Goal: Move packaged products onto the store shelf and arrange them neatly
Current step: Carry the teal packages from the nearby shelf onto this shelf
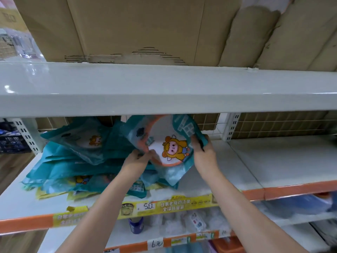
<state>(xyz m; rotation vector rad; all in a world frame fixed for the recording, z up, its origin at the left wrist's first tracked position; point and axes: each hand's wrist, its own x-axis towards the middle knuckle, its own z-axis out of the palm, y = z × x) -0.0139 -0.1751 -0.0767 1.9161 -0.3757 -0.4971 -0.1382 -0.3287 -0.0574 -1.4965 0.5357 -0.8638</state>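
Note:
A teal packet [164,143] with a white round panel and a yellow cartoon figure is held tilted above the white shelf board [228,172]. My left hand [138,159] pinches its lower left edge. My right hand [202,148] grips its right edge. Left of it lies a loose heap of several similar teal packets [73,157], overlapping and askew, some reaching the shelf's front lip.
The shelf above [164,88] hangs low over the packets and carries cardboard boxes [127,28]. The same shelf board continues bare to the right [282,161]. An orange and yellow price strip [164,205] runs along the front edge. Lower shelves hold bottles and small packs [136,225].

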